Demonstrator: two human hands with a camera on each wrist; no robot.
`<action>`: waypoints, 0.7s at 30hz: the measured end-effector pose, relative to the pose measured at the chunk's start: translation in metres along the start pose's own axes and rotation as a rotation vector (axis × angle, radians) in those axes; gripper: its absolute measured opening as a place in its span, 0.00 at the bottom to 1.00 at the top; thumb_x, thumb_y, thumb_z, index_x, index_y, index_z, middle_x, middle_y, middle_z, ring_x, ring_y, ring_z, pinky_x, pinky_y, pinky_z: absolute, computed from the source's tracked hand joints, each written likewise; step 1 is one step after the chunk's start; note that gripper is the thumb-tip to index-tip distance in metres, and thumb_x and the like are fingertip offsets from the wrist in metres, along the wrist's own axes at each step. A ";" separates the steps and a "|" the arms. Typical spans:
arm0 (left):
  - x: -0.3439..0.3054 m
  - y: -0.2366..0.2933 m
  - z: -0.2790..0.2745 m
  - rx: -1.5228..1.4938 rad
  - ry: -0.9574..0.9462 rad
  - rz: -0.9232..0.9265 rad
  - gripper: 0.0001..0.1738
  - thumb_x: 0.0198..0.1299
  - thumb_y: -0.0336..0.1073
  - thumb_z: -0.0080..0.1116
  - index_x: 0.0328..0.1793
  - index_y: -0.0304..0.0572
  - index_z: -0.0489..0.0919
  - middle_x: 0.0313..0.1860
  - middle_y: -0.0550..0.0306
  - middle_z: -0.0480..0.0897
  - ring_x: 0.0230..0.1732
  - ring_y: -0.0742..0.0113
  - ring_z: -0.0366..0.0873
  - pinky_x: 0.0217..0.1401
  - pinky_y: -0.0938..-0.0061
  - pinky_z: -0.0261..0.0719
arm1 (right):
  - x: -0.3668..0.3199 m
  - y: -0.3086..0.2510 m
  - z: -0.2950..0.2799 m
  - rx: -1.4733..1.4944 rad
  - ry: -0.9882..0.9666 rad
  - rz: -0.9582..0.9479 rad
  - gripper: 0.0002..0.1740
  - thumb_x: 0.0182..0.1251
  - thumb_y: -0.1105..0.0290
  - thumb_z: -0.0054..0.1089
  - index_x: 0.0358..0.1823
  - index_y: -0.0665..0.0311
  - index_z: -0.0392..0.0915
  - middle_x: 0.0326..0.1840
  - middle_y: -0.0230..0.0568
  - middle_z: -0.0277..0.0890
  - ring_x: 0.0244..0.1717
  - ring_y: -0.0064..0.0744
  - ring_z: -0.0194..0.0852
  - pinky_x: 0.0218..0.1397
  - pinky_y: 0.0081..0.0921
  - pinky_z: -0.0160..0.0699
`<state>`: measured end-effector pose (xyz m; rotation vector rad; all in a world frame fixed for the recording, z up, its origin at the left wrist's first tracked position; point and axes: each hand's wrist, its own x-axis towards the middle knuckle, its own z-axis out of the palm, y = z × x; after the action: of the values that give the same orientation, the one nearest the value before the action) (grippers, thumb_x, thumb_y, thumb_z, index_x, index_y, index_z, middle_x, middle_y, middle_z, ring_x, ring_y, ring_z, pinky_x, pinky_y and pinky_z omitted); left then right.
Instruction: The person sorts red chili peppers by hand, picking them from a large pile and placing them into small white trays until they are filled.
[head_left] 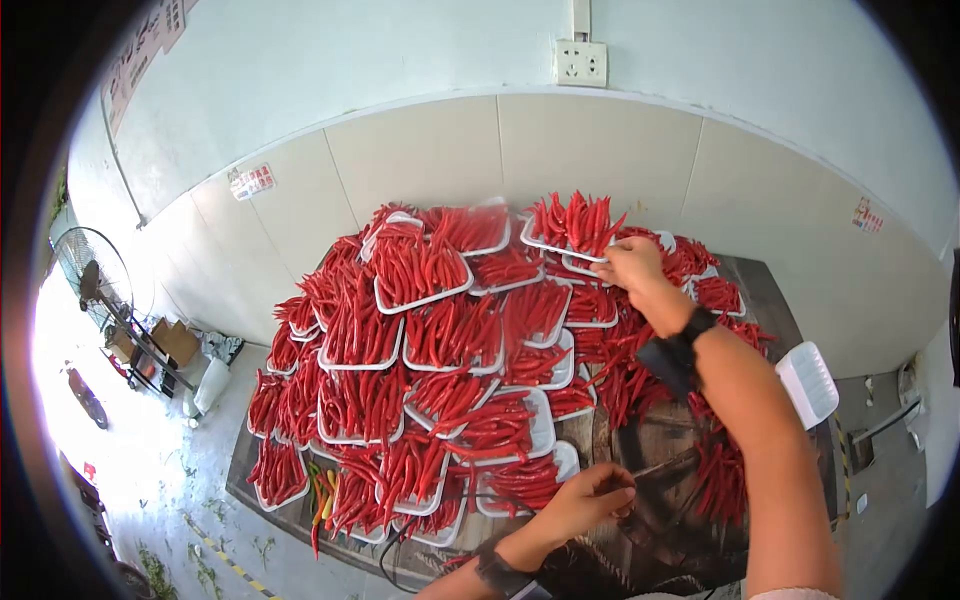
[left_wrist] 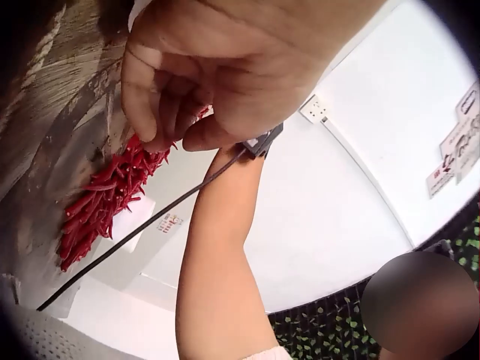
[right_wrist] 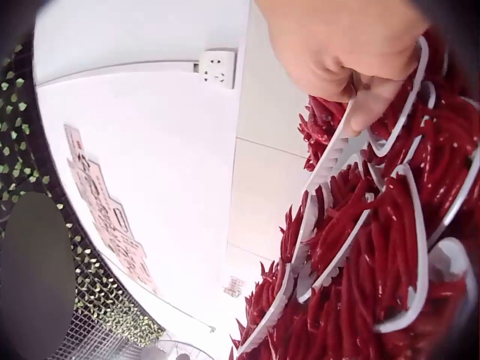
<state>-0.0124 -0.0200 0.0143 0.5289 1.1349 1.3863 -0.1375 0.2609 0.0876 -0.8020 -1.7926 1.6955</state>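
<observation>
At the back of the pile, my right hand (head_left: 637,268) pinches the edge of a white foam tray (head_left: 535,241) heaped with red chili peppers (head_left: 578,222). The right wrist view shows the thumb and fingers at the tray's ridged side (right_wrist: 330,156). Other filled trays lie directly beneath and beside it. My left hand (head_left: 585,503) hovers over the table's near part, fingers loosely bent and holding nothing. Loose chili peppers (head_left: 720,480) lie to its right; a filled tray (head_left: 515,483) is close on its left.
Stacked trays of chili peppers (head_left: 360,330) cover the left and middle of the wooden table (head_left: 775,290). Unfilled white trays (head_left: 807,384) stand at its right edge. A tiled wall (head_left: 420,160) rises behind. A dark cable (left_wrist: 142,232) runs near my left hand.
</observation>
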 end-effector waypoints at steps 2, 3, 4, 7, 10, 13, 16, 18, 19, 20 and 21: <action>0.005 -0.012 -0.006 0.012 -0.011 0.066 0.11 0.67 0.34 0.56 0.51 0.39 0.73 0.35 0.64 0.79 0.35 0.78 0.76 0.38 0.82 0.74 | 0.022 0.014 0.016 0.090 0.010 -0.004 0.05 0.63 0.80 0.49 0.32 0.75 0.74 0.31 0.49 0.80 0.31 0.38 0.86 0.25 0.22 0.86; 0.006 -0.015 -0.008 -0.009 -0.010 0.052 0.12 0.67 0.34 0.57 0.53 0.38 0.74 0.37 0.62 0.80 0.38 0.76 0.77 0.40 0.81 0.75 | 0.024 0.014 0.024 0.043 0.024 -0.004 0.06 0.62 0.81 0.49 0.30 0.75 0.75 0.30 0.50 0.80 0.30 0.39 0.86 0.24 0.22 0.85; 0.007 -0.012 -0.009 -0.029 -0.008 0.035 0.13 0.66 0.33 0.58 0.55 0.38 0.75 0.39 0.61 0.81 0.40 0.74 0.78 0.41 0.79 0.76 | 0.027 0.014 0.031 -0.003 0.040 -0.001 0.07 0.62 0.82 0.49 0.28 0.76 0.75 0.29 0.51 0.80 0.29 0.39 0.86 0.23 0.22 0.85; 0.004 -0.005 -0.009 -0.022 0.001 0.002 0.13 0.67 0.35 0.58 0.53 0.39 0.74 0.39 0.62 0.81 0.39 0.76 0.78 0.41 0.80 0.76 | 0.052 0.037 0.043 -0.079 0.063 0.003 0.06 0.55 0.81 0.56 0.23 0.77 0.76 0.25 0.55 0.80 0.25 0.42 0.85 0.25 0.29 0.84; 0.000 0.000 -0.007 -0.039 -0.007 -0.011 0.13 0.67 0.36 0.58 0.53 0.39 0.73 0.39 0.63 0.81 0.39 0.76 0.78 0.41 0.81 0.76 | 0.059 0.041 0.039 -0.303 0.083 -0.061 0.09 0.51 0.74 0.64 0.25 0.77 0.80 0.25 0.59 0.81 0.27 0.46 0.85 0.33 0.37 0.83; -0.001 -0.003 -0.010 -0.073 0.014 -0.012 0.13 0.67 0.36 0.58 0.53 0.40 0.74 0.39 0.62 0.81 0.40 0.75 0.80 0.41 0.80 0.76 | 0.053 0.037 0.035 -0.634 0.149 -0.261 0.15 0.54 0.66 0.63 0.23 0.75 0.80 0.23 0.59 0.80 0.29 0.49 0.85 0.36 0.40 0.83; -0.004 0.002 -0.009 -0.048 -0.007 -0.015 0.13 0.67 0.35 0.58 0.54 0.40 0.75 0.40 0.60 0.82 0.40 0.73 0.81 0.40 0.80 0.77 | 0.049 0.039 0.029 -0.796 0.186 -0.411 0.23 0.54 0.52 0.61 0.21 0.69 0.83 0.24 0.58 0.78 0.30 0.54 0.82 0.40 0.45 0.79; -0.002 0.001 -0.010 -0.029 0.038 -0.018 0.13 0.66 0.34 0.58 0.54 0.40 0.75 0.40 0.60 0.83 0.40 0.72 0.81 0.40 0.79 0.77 | 0.038 0.028 0.017 -0.768 0.089 -0.318 0.23 0.57 0.52 0.60 0.21 0.68 0.83 0.23 0.55 0.80 0.26 0.50 0.82 0.38 0.45 0.80; -0.004 0.001 -0.008 0.011 0.062 -0.004 0.13 0.65 0.32 0.57 0.54 0.38 0.75 0.41 0.57 0.83 0.39 0.70 0.81 0.40 0.78 0.79 | 0.004 0.002 0.005 -0.611 0.018 -0.212 0.20 0.62 0.58 0.59 0.24 0.70 0.83 0.21 0.49 0.81 0.22 0.40 0.82 0.35 0.41 0.81; -0.006 0.002 -0.006 0.048 0.087 0.017 0.13 0.65 0.29 0.57 0.54 0.37 0.75 0.41 0.55 0.83 0.39 0.67 0.82 0.40 0.76 0.80 | 0.023 0.027 -0.004 -0.523 -0.021 -0.249 0.14 0.64 0.66 0.59 0.28 0.72 0.82 0.22 0.42 0.82 0.19 0.32 0.81 0.29 0.35 0.81; -0.007 0.003 -0.004 0.064 0.083 0.030 0.12 0.64 0.29 0.56 0.53 0.36 0.75 0.40 0.54 0.83 0.38 0.67 0.81 0.38 0.76 0.80 | -0.005 0.011 -0.019 -0.292 -0.074 -0.133 0.09 0.64 0.70 0.60 0.33 0.72 0.80 0.25 0.42 0.83 0.20 0.29 0.81 0.24 0.31 0.79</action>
<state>-0.0156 -0.0270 0.0175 0.5404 1.2463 1.4125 -0.1191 0.2704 0.0783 -0.7272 -2.1275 1.4145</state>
